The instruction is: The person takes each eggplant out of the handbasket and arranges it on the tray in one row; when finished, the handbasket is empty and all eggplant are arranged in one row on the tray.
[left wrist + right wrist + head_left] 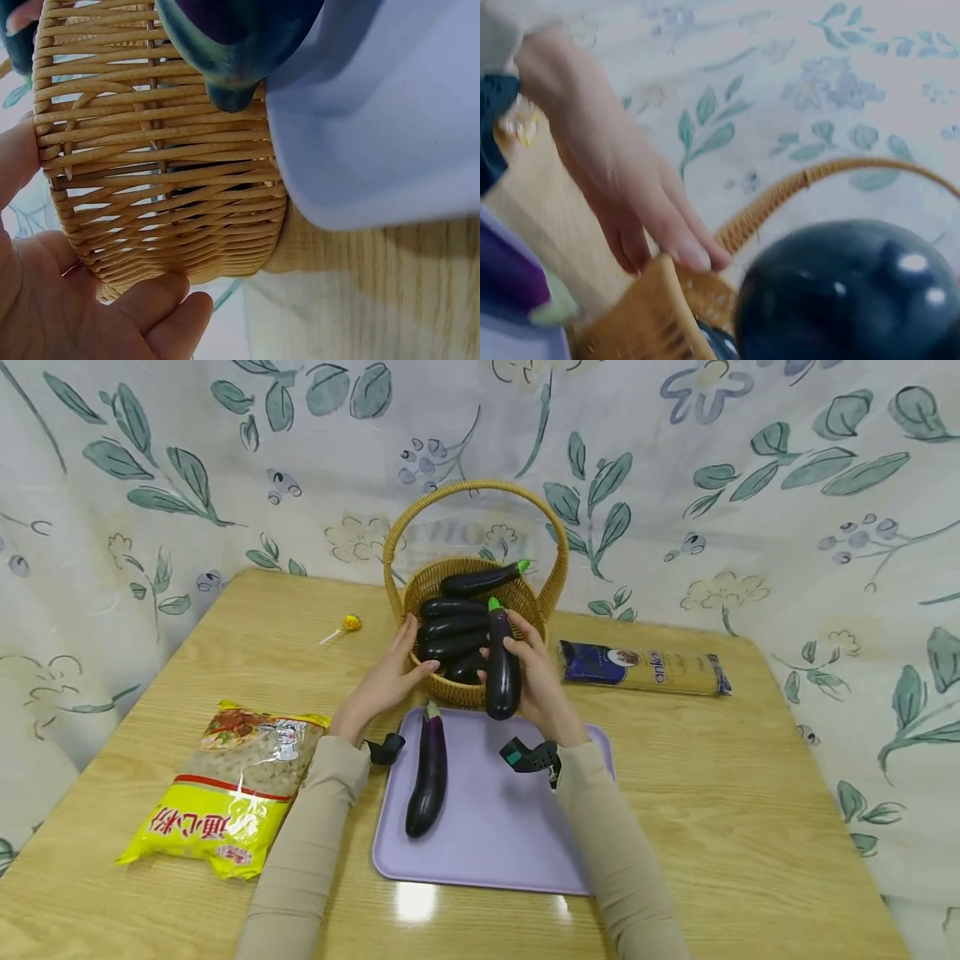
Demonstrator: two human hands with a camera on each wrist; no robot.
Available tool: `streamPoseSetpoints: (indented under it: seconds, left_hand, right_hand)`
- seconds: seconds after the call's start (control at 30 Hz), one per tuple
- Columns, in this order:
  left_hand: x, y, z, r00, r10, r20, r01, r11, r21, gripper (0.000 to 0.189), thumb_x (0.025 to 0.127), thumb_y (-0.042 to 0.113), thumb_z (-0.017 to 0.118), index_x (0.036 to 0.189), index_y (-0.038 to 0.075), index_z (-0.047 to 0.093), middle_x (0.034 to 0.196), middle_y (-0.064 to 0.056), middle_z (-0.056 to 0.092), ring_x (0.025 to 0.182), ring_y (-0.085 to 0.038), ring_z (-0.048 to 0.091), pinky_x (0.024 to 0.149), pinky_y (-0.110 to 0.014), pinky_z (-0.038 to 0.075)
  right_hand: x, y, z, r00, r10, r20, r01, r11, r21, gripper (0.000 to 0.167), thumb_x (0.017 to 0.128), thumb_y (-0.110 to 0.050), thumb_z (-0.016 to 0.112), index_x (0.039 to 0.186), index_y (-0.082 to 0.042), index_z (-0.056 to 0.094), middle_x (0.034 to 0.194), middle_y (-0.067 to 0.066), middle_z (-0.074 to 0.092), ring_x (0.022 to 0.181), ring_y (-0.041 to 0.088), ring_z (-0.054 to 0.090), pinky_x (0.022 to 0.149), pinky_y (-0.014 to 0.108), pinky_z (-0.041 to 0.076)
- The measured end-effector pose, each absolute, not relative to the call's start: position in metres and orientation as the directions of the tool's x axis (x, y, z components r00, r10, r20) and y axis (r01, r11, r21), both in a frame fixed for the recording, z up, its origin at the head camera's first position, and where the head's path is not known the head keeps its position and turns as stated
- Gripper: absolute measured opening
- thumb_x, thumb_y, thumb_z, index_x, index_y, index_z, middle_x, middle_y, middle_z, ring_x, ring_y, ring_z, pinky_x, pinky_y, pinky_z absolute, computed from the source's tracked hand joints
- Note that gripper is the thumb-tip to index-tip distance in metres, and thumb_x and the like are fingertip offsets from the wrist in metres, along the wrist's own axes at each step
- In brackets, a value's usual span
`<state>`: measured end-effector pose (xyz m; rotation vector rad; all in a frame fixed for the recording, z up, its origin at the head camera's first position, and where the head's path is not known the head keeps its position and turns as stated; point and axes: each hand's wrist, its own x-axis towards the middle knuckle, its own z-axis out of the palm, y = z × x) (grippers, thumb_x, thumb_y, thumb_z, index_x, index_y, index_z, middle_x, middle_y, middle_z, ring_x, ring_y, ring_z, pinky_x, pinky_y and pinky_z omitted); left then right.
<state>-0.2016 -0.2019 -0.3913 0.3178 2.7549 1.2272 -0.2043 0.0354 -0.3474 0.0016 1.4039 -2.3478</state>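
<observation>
An eggplant [501,668], gripped by the curled fingers of the right hand [543,681], hangs over the front rim of the wicker basket [457,693], which the left hand [384,683] touches, fingers loosely extended. This seems a transfer between basket and lilac tray [510,843], direction unclear, calling for clearance past the rim. The piled eggplants [453,626] partly hide one another.

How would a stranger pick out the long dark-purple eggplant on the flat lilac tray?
On the pale wooden table, find the woven tan basket with an arched handle. In front of it, along the tray's left side, lies the eggplant, stem towards the basket. It alone rests on the tray.
</observation>
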Motion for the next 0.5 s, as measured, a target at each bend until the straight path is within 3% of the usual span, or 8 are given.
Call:
streamPoseSetpoints:
  seconds: [0.3, 0.5]
  left_hand:
    - [-0.201, -0.197, -0.389, -0.972, 0.232, -0.028, 0.135, 0.654, 0.745, 0.086, 0.098, 0.051, 0.047, 0.156, 0.014, -0.006, 0.164, 0.0, -0.011, 0.152, -0.03, 0.001, 0.121, -0.052, 0.013]
    - [-0.203, -0.202, -0.385, -0.973, 0.226, -0.035, 0.125, 0.652, 0.748, 0.088, 0.098, 0.054, 0.046, 0.156, 0.017, -0.008, 0.164, 0.002, -0.013, 0.152, -0.029, 0.0, 0.121, -0.053, 0.013]
  right_hand:
    - [-0.172, 0.028, -0.354, -0.94, -0.284, -0.189, 0.288, -0.365, -0.885, 0.044, 0.106, -0.03, 0.037, 0.149, -0.032, 0.03, 0.129, 0.015, 0.044, 0.094, 0.016, 0.059, 0.072, 0.028, 0.056]
    - [-0.149, 0.015, -0.362, -0.911, -0.347, -0.224, 0.332, -0.291, -0.897, 0.041, 0.105, -0.03, 0.039, 0.146, -0.032, 0.037, 0.13, 0.018, 0.044, 0.088, 0.013, 0.061, 0.074, 0.025, 0.055]
